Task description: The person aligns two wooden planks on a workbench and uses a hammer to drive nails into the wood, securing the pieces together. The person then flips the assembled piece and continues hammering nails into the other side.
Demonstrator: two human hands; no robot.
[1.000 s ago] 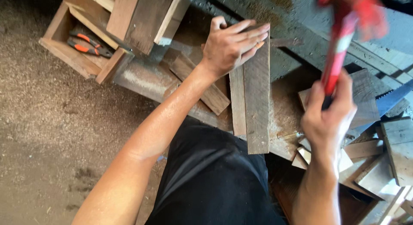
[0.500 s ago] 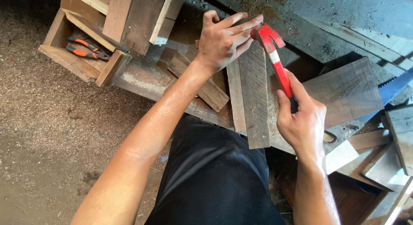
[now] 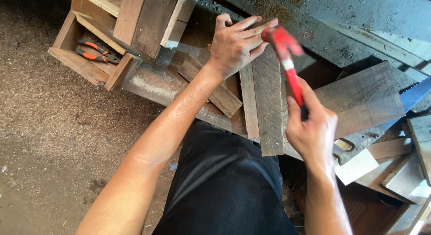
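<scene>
My left hand (image 3: 235,44) presses down on the far end of a grey wooden plank (image 3: 268,109) that lies lengthwise toward me, with a narrower strip (image 3: 248,100) beside it. My right hand (image 3: 312,131) grips the handle of a red hammer (image 3: 287,64). The hammer's head is down near my left fingertips at the plank's far end. Whether a nail is under it, I cannot tell.
A wide board (image 3: 359,98) lies to the right under a hand saw (image 3: 395,109). Small offcuts (image 3: 215,89) sit left of the plank. A wooden box (image 3: 87,55) with orange-handled pliers (image 3: 96,51) stands at upper left, on a sawdust floor (image 3: 54,140).
The hammer was raised high on the right a second ago. It has swung down to the plank's far end near my left fingers, and is now slightly lifted again.
</scene>
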